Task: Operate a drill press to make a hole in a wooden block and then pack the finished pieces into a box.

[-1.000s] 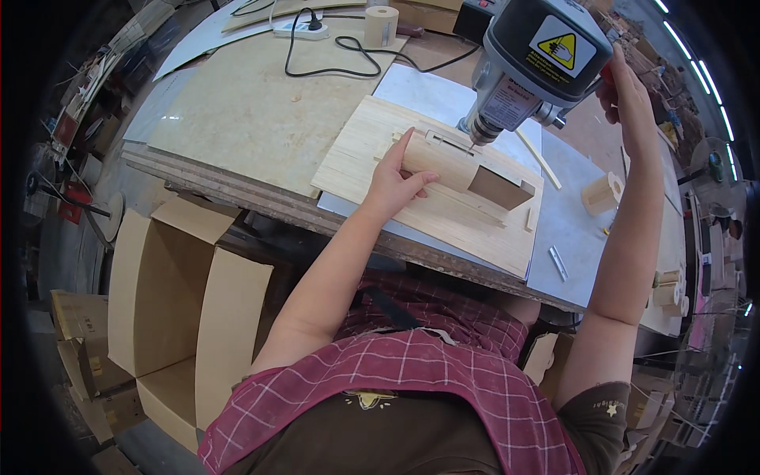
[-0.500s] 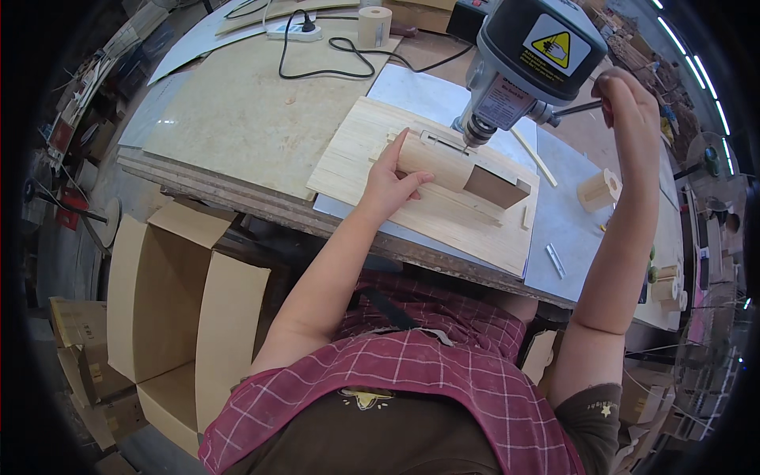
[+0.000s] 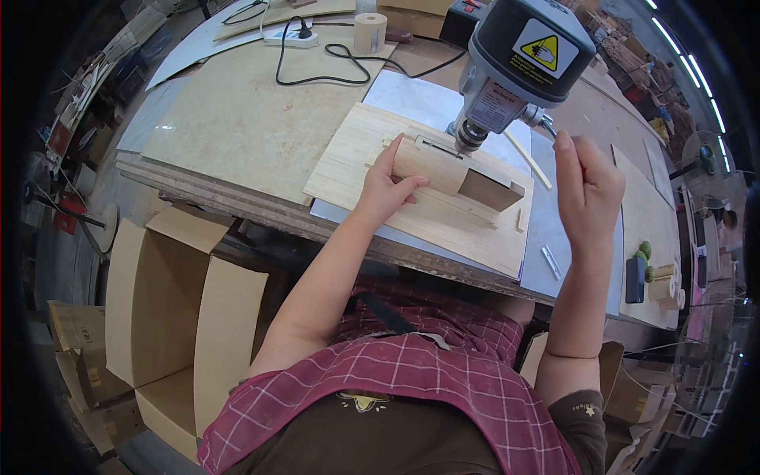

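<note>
My left hand (image 3: 385, 188) grips a rounded pale wooden block (image 3: 434, 169) at its left end, thumb on the near side. A thin metal piece (image 3: 431, 146) lies along the block's top, and a rectangular opening (image 3: 484, 190) shows toward its right end. Under the block is a flat wooden board (image 3: 344, 165). A bench drill press (image 3: 503, 75) stands over it, its chuck (image 3: 470, 136) down close to the block's top. My right hand (image 3: 590, 188) is closed around the end of the drill's feed lever (image 3: 548, 125); its fingers hide the lever's tip.
A wooden cylinder (image 3: 370, 34) and a white power strip (image 3: 291, 37) with a black cable (image 3: 348, 77) sit at the back. Wood strips and a small metal piece (image 3: 551, 262) lie right of the board. An open carton (image 3: 170, 297) stands below the table's left edge.
My right hand has come down and toward me, swinging the lever down. The drill chuck has dropped nearer the block. My left hand keeps its hold.
</note>
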Motion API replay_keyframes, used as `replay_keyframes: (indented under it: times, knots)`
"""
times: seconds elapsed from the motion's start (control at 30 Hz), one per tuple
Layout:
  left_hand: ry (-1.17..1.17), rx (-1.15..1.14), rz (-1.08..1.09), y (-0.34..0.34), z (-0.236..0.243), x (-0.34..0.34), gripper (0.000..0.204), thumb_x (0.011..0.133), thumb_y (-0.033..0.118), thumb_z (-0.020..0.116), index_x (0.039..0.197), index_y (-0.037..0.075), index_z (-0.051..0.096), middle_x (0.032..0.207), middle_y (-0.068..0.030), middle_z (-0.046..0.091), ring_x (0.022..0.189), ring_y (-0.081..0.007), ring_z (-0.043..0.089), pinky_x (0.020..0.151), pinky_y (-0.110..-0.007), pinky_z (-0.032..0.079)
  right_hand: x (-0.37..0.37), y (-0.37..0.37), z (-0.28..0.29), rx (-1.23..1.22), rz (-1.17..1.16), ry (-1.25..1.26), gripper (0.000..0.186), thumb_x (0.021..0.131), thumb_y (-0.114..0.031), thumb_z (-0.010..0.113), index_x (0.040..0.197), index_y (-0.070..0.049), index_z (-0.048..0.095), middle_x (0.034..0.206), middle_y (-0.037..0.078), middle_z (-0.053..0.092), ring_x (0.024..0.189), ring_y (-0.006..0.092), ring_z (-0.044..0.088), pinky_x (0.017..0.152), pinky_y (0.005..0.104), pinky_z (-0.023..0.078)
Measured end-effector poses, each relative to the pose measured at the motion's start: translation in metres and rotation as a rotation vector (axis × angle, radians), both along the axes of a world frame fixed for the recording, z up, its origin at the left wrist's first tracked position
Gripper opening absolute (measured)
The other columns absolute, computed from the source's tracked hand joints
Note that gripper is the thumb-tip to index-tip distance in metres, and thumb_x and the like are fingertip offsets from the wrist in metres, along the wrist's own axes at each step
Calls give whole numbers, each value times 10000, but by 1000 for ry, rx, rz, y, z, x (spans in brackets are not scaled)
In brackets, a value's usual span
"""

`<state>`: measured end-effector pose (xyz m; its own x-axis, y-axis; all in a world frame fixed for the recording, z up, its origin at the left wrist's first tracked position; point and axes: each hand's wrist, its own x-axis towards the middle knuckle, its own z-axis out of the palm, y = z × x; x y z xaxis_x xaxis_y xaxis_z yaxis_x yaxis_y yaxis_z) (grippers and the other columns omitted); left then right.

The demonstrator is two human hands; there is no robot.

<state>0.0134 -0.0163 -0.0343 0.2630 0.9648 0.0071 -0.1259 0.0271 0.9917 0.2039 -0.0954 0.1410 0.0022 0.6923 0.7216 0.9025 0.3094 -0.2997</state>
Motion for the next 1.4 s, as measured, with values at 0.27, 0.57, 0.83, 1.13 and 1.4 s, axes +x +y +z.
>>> replay_keyframes:
  times: [0.27, 0.57, 0.83, 1.13, 1.4]
  knots:
    - [2, 7, 1, 1, 0, 1, 772, 706, 11, 675, 1355, 98, 267, 1041, -89, 535, 654, -108, 548, 474, -218, 486, -11, -5, -29, 159, 6, -8, 237, 818, -123, 574, 621, -34, 476, 516, 87, 401, 429, 223, 401, 416, 315, 307]
    - [12, -16, -8, 0, 2, 1, 774, 707, 6, 673, 1357, 106, 264, 1019, -95, 550, 653, -105, 547, 476, -218, 490, -13, -6, -69, 166, -17, 25, 77, 794, -79, 573, 735, -31, 567, 563, 66, 439, 466, 196, 435, 424, 304, 332]
    - [23, -8, 1, 0, 2, 2, 782, 705, 9, 675, 1359, 118, 262, 994, -91, 559, 640, -102, 544, 471, -220, 488, -7, 8, -114, 229, -16, 49, 61, 780, -88, 587, 799, -31, 584, 630, 83, 458, 508, 218, 454, 451, 319, 345]
    - [2, 17, 4, 0, 1, 2, 784, 703, 2, 675, 1358, 91, 254, 1033, -105, 544, 626, -106, 545, 465, -215, 480, -6, 8, -115, 239, -13, 19, 79, 778, -107, 594, 814, -38, 582, 662, 79, 465, 513, 226, 455, 461, 322, 351]
    - [22, 3, 25, -1, 0, -1, 770, 704, -5, 669, 1353, 89, 264, 1023, -105, 553, 624, -102, 544, 463, -209, 476, -5, 1, -19, 129, -48, -3, 144, 830, -173, 547, 756, -50, 556, 579, 136, 471, 524, 269, 500, 468, 331, 376]
